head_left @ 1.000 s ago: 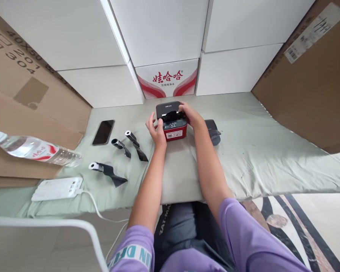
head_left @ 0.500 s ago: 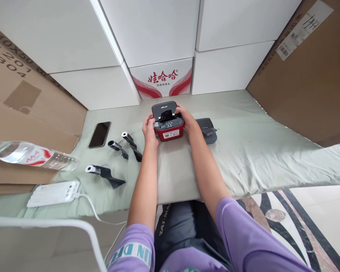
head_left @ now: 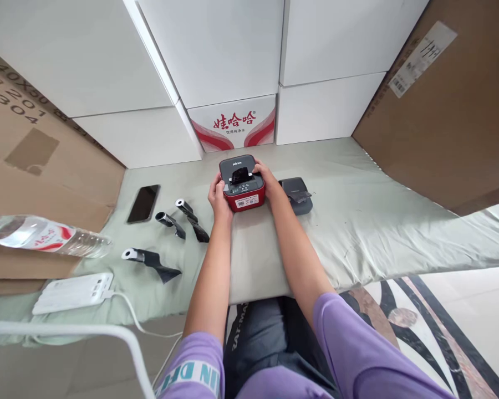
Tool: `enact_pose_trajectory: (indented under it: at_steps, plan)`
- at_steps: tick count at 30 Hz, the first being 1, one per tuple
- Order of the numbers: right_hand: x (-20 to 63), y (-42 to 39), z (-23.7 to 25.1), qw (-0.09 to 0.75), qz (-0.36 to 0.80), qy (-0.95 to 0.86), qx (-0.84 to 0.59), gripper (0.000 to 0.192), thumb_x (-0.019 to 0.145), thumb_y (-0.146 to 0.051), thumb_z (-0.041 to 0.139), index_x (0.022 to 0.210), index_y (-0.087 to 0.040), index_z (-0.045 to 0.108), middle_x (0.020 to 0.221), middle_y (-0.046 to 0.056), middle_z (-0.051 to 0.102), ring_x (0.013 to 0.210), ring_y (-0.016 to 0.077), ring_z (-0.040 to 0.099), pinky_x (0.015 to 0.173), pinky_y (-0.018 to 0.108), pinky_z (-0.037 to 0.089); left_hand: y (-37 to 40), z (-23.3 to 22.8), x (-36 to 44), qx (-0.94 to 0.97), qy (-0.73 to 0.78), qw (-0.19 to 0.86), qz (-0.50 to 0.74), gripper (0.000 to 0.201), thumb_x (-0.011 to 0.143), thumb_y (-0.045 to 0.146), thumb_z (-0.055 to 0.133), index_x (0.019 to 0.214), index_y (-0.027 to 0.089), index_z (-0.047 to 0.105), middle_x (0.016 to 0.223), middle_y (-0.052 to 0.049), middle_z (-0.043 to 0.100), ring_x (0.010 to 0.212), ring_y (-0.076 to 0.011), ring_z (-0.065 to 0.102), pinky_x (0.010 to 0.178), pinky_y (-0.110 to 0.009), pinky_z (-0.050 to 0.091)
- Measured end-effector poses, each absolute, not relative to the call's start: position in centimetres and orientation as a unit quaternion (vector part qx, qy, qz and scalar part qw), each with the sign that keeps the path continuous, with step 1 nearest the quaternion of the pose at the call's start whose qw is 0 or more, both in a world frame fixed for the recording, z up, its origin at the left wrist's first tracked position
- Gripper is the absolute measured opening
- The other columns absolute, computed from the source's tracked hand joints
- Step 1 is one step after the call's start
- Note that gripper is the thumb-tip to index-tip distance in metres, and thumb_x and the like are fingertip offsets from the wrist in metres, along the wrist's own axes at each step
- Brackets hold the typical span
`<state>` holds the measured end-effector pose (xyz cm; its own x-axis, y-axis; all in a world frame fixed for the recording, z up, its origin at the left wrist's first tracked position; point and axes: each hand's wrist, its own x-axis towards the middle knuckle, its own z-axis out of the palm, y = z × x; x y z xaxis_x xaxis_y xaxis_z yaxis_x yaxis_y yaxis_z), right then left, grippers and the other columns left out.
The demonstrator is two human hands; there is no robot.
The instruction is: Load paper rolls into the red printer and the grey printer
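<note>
A small red and dark-grey printer [head_left: 248, 200], apparently a label printer, rests on the cloth-covered surface. A strip of shiny black film [head_left: 240, 175] sticks up from the slot in its top. My left hand [head_left: 218, 194] wraps its left side, thumb near the top edge. Around its right side curls my right hand [head_left: 265, 178], with the thumb at the lid beside the film. The fingers behind the printer are hidden. Right of my right forearm lies a dark-grey case [head_left: 300, 204] with a scrap of dark film on it.
Several small rolls with black film [head_left: 149, 258] lie left of my left forearm. Farther left are a phone [head_left: 143, 204], a water bottle [head_left: 50, 235] and a white power bank [head_left: 72, 293] with a cable. White boxes [head_left: 228, 50] and a brown carton [head_left: 453, 111] stand behind and right.
The printer's lid sits lower and flatter on the body than before. Both hands stay on the printer, and the whole view has shifted slightly.
</note>
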<state>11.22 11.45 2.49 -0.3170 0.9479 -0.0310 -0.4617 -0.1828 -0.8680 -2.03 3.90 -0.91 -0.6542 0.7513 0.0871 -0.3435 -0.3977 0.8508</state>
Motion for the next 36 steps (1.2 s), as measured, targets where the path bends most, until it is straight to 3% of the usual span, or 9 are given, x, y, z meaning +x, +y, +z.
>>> enact_pose_trajectory:
  at_steps: [4, 8, 15, 20, 25, 30, 33, 36]
  plan:
    - [10.7, 11.7, 2.0, 0.518, 0.687, -0.396, -0.321, 0.057, 0.058, -0.032, 0.058, 0.113, -0.02, 0.063, 0.081, -0.004, 0.063, 0.077, 0.0162, 0.055, 0.065, 0.025, 0.044, 3.7, -0.7, -1.8, 0.224, 0.429, 0.338, 0.807, 0.047, 0.087, 0.027, 0.064, 0.131, 0.012, 0.071, 0.139, -0.013, 0.069, 0.129, -0.0236, 0.065, 0.11, -0.034, 0.052]
    - [10.1, 11.6, 1.6, 0.556, 0.658, -0.394, -0.321, 0.053, 0.061, -0.032, 0.058, 0.112, -0.02, 0.063, 0.087, -0.003, 0.065, 0.083, 0.0167, 0.058, 0.076, 0.026, 0.049, 3.6, -0.8, -1.6, 0.228, 0.423, 0.334, 0.811, 0.049, 0.094, 0.032, 0.059, 0.139, 0.013, 0.067, 0.146, -0.011, 0.065, 0.135, -0.0227, 0.062, 0.113, -0.034, 0.05]
    - [9.3, 10.5, 2.2, 0.64, 0.508, -0.398, -0.416, 0.032, 0.077, -0.034, 0.058, 0.106, -0.021, 0.062, 0.104, 0.006, 0.072, 0.102, 0.0204, 0.065, 0.098, 0.034, 0.051, 3.8, -1.3, -2.1, 0.289, 0.416, 0.326, 0.799, 0.052, 0.1, 0.035, 0.042, 0.139, 0.013, 0.067, 0.133, -0.009, 0.073, 0.134, -0.0207, 0.062, 0.116, -0.035, 0.047]
    - [8.7, 9.3, 3.2, 0.654, 0.426, -0.427, -0.456, 0.013, 0.081, -0.03, 0.056, 0.089, -0.022, 0.063, 0.094, 0.005, 0.072, 0.094, 0.0204, 0.066, 0.094, 0.033, 0.052, 4.2, -1.9, -2.9, 0.31, 0.427, 0.309, 0.791, 0.062, 0.101, 0.05, 0.034, 0.141, 0.013, 0.065, 0.134, -0.012, 0.072, 0.133, -0.0208, 0.064, 0.117, -0.037, 0.047]
    - [8.8, 9.0, 3.2, 0.646, 0.467, -0.407, -0.445, 0.016, 0.081, -0.033, 0.057, 0.085, -0.021, 0.066, 0.087, 0.001, 0.07, 0.087, 0.0186, 0.064, 0.088, 0.03, 0.052, 4.1, -2.4, -3.3, 0.342, 0.397, 0.295, 0.799, 0.057, 0.097, 0.047, 0.047, 0.138, 0.013, 0.067, 0.138, -0.012, 0.07, 0.135, -0.022, 0.062, 0.119, -0.037, 0.044]
    - [8.1, 8.9, 2.5, 0.66, 0.474, -0.384, -0.439, 0.019, 0.08, -0.034, 0.056, 0.085, -0.02, 0.067, 0.086, 0.001, 0.07, 0.087, 0.0193, 0.064, 0.089, 0.033, 0.053, 4.2, -2.2, -3.5, 0.336, 0.399, 0.294, 0.801, 0.055, 0.098, 0.046, 0.045, 0.135, 0.013, 0.068, 0.135, -0.012, 0.071, 0.13, -0.0224, 0.065, 0.117, -0.036, 0.046]
    - [7.8, 8.1, 4.6, 0.669, 0.472, -0.366, -0.442, 0.016, 0.082, -0.033, 0.055, 0.084, -0.021, 0.065, 0.09, 0.004, 0.072, 0.092, 0.0206, 0.066, 0.094, 0.036, 0.054, 4.1, -1.6, -3.3, 0.317, 0.437, 0.276, 0.795, 0.056, 0.098, 0.045, 0.041, 0.131, 0.011, 0.07, 0.131, -0.014, 0.073, 0.129, -0.0243, 0.065, 0.115, -0.037, 0.048]
    - [8.8, 5.0, 10.1, 0.722, 0.422, -0.441, -0.326, 0.019, 0.087, -0.035, 0.056, 0.095, -0.022, 0.066, 0.102, 0.005, 0.073, 0.104, 0.0202, 0.068, 0.101, 0.036, 0.053, 3.4, -0.9, -2.9, 0.332, 0.51, 0.166, 0.776, 0.057, 0.098, 0.04, 0.035, 0.131, 0.009, 0.07, 0.134, -0.017, 0.07, 0.129, -0.0257, 0.064, 0.114, -0.039, 0.047]
